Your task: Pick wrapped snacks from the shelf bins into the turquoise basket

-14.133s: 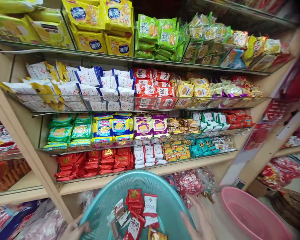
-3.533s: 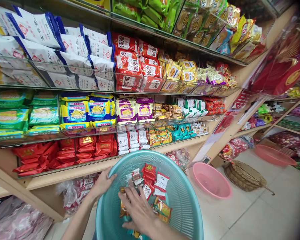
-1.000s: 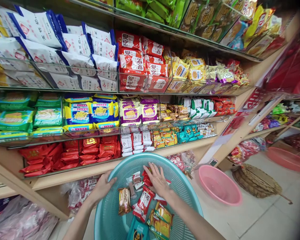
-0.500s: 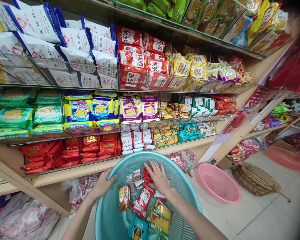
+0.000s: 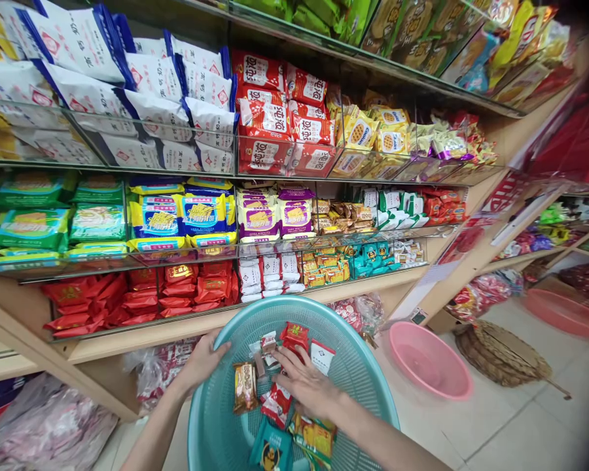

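A teal plastic basket (image 5: 368, 386) holds small wrapped snacks. My left hand (image 5: 202, 361) rests on its left rim, the fingers over the edge. Inside, my right hand (image 5: 307, 386) is spread with nothing gripped, over a red-and-white packet (image 5: 276, 404). Beyond its fingers lie a red packet (image 5: 294, 335) and a white packet (image 5: 322, 356). A brown-gold packet (image 5: 245, 387) is at the left, a teal packet (image 5: 271, 447) near the bottom, and yellow-green packets (image 5: 314, 438) lie below my right wrist.
Glass-fronted shelves (image 5: 275, 247) full of packaged snacks stand ahead. On the tiled floor to the right are a pink basin (image 5: 429, 360) and a woven basket (image 5: 505, 353). Plastic bags (image 5: 44, 425) lie at the lower left.
My right hand has moved down and slightly left inside the basket, uncovering the red and white packets and partly covering the red-and-white one. My left hand stays on the rim.
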`<control>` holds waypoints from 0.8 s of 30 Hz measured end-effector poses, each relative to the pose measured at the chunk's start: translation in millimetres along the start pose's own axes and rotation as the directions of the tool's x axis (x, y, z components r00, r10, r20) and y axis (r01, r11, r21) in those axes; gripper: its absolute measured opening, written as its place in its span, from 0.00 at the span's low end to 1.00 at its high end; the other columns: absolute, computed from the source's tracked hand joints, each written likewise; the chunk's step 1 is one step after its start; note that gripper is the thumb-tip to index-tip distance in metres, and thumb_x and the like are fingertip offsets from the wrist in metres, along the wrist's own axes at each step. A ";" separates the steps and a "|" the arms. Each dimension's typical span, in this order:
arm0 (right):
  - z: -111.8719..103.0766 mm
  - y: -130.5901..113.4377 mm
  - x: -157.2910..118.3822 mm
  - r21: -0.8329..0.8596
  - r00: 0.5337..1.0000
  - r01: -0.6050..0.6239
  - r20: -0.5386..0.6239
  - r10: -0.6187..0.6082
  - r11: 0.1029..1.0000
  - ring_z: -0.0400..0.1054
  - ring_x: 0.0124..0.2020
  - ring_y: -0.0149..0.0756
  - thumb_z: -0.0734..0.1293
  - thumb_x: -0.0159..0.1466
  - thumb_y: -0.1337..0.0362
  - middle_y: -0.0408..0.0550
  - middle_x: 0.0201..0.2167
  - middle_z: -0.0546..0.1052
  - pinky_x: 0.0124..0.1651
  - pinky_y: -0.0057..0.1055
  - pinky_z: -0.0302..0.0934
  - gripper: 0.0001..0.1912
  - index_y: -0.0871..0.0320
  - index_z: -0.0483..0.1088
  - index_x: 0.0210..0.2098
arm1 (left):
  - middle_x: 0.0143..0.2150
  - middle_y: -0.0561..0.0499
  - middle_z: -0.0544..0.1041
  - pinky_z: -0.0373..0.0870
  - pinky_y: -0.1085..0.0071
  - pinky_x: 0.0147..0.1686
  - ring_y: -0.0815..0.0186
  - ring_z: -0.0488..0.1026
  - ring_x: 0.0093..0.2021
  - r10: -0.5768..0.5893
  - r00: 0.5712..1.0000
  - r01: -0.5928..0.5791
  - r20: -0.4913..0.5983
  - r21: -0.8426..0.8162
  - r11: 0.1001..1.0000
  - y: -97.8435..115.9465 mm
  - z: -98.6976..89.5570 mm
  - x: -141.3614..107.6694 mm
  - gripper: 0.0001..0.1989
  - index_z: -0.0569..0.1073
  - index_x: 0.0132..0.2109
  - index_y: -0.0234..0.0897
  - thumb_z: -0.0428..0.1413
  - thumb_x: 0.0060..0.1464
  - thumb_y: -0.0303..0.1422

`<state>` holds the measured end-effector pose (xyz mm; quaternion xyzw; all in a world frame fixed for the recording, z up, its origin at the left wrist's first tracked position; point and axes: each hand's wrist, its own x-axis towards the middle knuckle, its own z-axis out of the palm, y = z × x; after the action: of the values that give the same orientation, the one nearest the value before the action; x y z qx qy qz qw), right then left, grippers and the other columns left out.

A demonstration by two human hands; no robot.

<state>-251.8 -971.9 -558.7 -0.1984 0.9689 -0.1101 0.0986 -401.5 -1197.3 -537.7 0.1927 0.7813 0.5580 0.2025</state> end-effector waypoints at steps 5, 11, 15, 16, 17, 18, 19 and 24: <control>-1.1 0.9 7.5 -0.032 0.999 -0.015 -0.048 0.014 0.999 0.29 0.69 0.44 0.69 0.53 0.69 0.57 0.68 0.44 0.67 0.50 0.26 0.23 0.61 0.66 0.49 | 0.35 0.48 0.78 0.71 0.64 0.40 0.58 0.74 0.38 0.015 1.000 -0.015 -0.021 0.022 1.000 -0.5 -1.4 1.0 0.23 0.72 0.43 0.32 0.55 0.43 0.44; -3.3 0.8 7.6 -0.036 0.997 -0.037 -0.071 0.035 0.999 0.32 0.68 0.47 0.72 0.53 0.61 0.58 0.68 0.45 0.67 0.52 0.29 0.27 0.61 0.66 0.51 | 0.40 0.47 0.79 0.71 0.64 0.43 0.57 0.75 0.40 -0.016 1.000 0.016 -0.006 -0.037 0.999 4.7 -2.3 -2.1 0.25 0.73 0.43 0.34 0.57 0.41 0.47; -23.8 6.2 -7.7 0.005 0.983 -0.062 -0.172 0.062 0.998 0.34 0.68 0.46 0.69 0.54 0.49 0.55 0.68 0.46 0.66 0.51 0.31 0.37 0.55 0.58 0.59 | 0.39 0.48 0.80 0.73 0.63 0.42 0.56 0.76 0.40 -0.061 0.997 0.063 0.043 -0.065 0.996 1.7 -3.6 -0.4 0.27 0.72 0.44 0.35 0.58 0.42 0.50; -32.4 11.6 -14.2 0.009 0.971 -0.092 -0.221 0.092 0.996 0.35 0.68 0.47 0.67 0.55 0.47 0.54 0.68 0.46 0.66 0.52 0.32 0.37 0.53 0.58 0.60 | 0.39 0.48 0.80 0.73 0.63 0.43 0.56 0.76 0.40 -0.057 0.998 0.060 0.041 -0.053 0.997 -0.4 -4.3 0.9 0.27 0.72 0.45 0.36 0.58 0.42 0.51; -42.0 19.8 -21.6 0.010 0.952 -0.136 -0.275 0.134 0.991 0.36 0.67 0.47 0.66 0.56 0.45 0.53 0.68 0.46 0.65 0.52 0.33 0.36 0.51 0.57 0.60 | 0.39 0.49 0.80 0.73 0.63 0.43 0.56 0.76 0.41 -0.054 0.998 0.055 0.034 -0.036 0.998 -3.1 -5.2 2.5 0.27 0.73 0.45 0.36 0.58 0.42 0.51; -52.1 31.1 -29.9 0.007 0.924 -0.192 -0.336 0.183 0.981 0.37 0.67 0.48 0.64 0.57 0.44 0.52 0.67 0.47 0.65 0.52 0.34 0.35 0.50 0.58 0.59 | 0.39 0.49 0.80 0.73 0.63 0.43 0.56 0.76 0.40 -0.050 0.998 0.051 0.026 -0.016 0.999 -6.0 -6.0 4.2 0.27 0.73 0.45 0.37 0.59 0.42 0.51; -62.3 45.6 -39.0 0.000 0.888 -0.251 -0.399 0.230 0.968 0.39 0.67 0.48 0.62 0.58 0.43 0.52 0.67 0.49 0.64 0.51 0.36 0.33 0.50 0.60 0.58 | 0.39 0.49 0.80 0.73 0.62 0.44 0.56 0.76 0.40 -0.047 0.999 0.047 0.017 0.001 0.999 -9.0 -6.8 5.8 0.27 0.73 0.45 0.38 0.59 0.42 0.51; -105.2 156.7 -81.5 0.069 0.581 -0.513 -0.707 0.404 0.856 0.50 0.62 0.47 0.60 0.62 0.49 0.55 0.60 0.61 0.59 0.48 0.45 0.25 0.54 0.64 0.54 | 0.40 0.51 0.80 0.73 0.60 0.47 0.54 0.76 0.42 -0.043 0.999 0.045 -0.032 0.047 0.998 -19.9 -7.5 9.8 0.26 0.74 0.44 0.41 0.59 0.40 0.51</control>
<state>-259.8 -779.9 -485.6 0.1095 0.9551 -0.0776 -0.2643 -415.2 -1204.1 -555.4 0.1714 0.8015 0.5376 0.1979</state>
